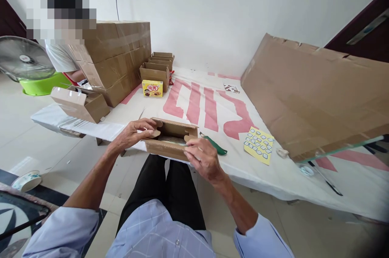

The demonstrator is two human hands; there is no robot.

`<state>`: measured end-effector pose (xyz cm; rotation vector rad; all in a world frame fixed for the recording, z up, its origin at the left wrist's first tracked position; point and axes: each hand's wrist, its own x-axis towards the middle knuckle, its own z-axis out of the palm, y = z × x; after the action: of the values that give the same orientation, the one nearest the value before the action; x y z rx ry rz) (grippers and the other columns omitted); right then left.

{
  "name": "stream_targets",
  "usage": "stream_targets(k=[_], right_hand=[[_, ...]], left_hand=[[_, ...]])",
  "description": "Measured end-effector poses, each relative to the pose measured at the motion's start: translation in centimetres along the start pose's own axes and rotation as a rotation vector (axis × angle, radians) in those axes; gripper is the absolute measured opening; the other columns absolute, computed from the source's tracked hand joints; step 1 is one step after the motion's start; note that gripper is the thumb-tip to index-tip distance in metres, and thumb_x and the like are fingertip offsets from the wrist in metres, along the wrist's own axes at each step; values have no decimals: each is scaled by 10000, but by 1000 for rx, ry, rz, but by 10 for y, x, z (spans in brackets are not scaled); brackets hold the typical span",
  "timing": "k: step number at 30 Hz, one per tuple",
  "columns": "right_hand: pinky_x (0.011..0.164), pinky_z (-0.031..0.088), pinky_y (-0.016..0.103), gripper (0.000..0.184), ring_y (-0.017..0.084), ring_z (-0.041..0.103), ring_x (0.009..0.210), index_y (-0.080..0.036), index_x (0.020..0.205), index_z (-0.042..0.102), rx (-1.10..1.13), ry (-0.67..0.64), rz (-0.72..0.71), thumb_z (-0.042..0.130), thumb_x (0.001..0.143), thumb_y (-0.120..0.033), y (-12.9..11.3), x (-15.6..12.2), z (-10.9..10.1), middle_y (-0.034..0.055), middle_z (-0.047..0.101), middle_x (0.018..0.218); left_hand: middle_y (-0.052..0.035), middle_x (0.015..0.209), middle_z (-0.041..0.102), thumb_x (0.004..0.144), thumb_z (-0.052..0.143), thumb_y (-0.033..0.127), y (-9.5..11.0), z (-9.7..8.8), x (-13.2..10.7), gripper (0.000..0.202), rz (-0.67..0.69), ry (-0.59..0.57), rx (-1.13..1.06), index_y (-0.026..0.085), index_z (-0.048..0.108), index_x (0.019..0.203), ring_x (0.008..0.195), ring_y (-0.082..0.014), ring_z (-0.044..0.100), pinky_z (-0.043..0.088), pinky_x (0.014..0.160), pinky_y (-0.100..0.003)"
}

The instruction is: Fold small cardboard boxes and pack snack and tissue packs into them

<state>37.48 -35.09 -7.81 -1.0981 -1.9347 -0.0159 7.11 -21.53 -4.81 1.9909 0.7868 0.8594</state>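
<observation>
The left hand (138, 131) and right hand (205, 158) hold an open brown box (165, 149)
left hand pinches one end flap; right hand grips the other end; the box is between them, by the table (240, 165) edge; a green thing (216, 146) lies just past the right hand; yellow paper (259, 145) is farther right; a small yellow box (152, 88) stands beyond the left hand

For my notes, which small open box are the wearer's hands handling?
The box between the left hand and right hand; the other open boxes stand by the stacked cartons.
</observation>
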Motion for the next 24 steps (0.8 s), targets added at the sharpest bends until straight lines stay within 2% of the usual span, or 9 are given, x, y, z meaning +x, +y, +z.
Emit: stream_targets(k=[4,6,8,11,14,16,19,22,24], right_hand=[[870,576,441,156,249,733,976,-273,976,792,-137,-126,-138,669,1052,-215,-10,-19,1,74,836,1115],[908,569,459,137,265,713,1030,-271,984,787,-133,-185,-130,675,1060,-274,-11,-18,1,78,833,1211],[970,562,484,139,292,687,1112,-263,1095,793,-125,-247,-95,687,1064,-347,-10,-9,1,99,808,1328],[1010,542,513,380,332,656,1144,-227,1323,758,-207,-361,-64,750,1033,-472,-9,8,1,143,799,1292],[977,515,524,516,360,636,1109,-194,1337,762,-358,-441,-63,806,982,-566,-9,18,-1,159,796,1163],[972,494,530,532,372,627,1108,-195,1294,781,-423,-429,-56,808,966,-613,-8,18,-6,170,790,1170],[982,475,535,517,390,619,1152,-216,1296,783,-458,-318,24,745,1002,-639,-2,12,-19,179,779,1260],[973,482,512,397,375,631,1151,-241,1299,771,-442,-208,151,624,1092,-546,10,6,-30,155,787,1241],[969,495,501,326,360,646,1122,-251,1246,769,-411,-178,205,608,1103,-495,18,5,-32,134,792,1181]], left_hand=[[-125,1471,726,925,827,584,2,2,6,378,125,-131,170,273,863,1138,1387,-364,670,538,1194,-517],[-124,1503,709,946,795,573,1,6,11,400,175,-164,305,268,848,1198,1399,-368,645,511,1215,-528],[-119,1510,712,983,728,552,0,13,16,394,210,-190,439,275,839,1239,1395,-379,622,509,1185,-542],[-123,1326,785,1029,617,502,1,26,23,344,234,-228,580,289,852,1164,1256,-378,642,516,1078,-552],[-132,1053,766,1042,584,507,5,33,28,361,254,-238,678,266,844,973,1085,-360,633,500,997,-549],[-139,1052,720,1027,618,556,7,31,30,383,279,-212,737,247,827,939,1076,-362,612,497,983,-550],[-156,1173,665,985,676,647,4,22,27,445,281,-98,756,229,816,1042,1117,-377,597,517,1003,-565],[-160,1290,623,949,703,717,-3,13,18,567,234,36,699,223,776,1216,1176,-384,596,544,1048,-563],[-155,1379,593,908,748,749,-8,10,9,656,198,113,635,235,729,1315,1235,-382,601,557,1082,-544]])
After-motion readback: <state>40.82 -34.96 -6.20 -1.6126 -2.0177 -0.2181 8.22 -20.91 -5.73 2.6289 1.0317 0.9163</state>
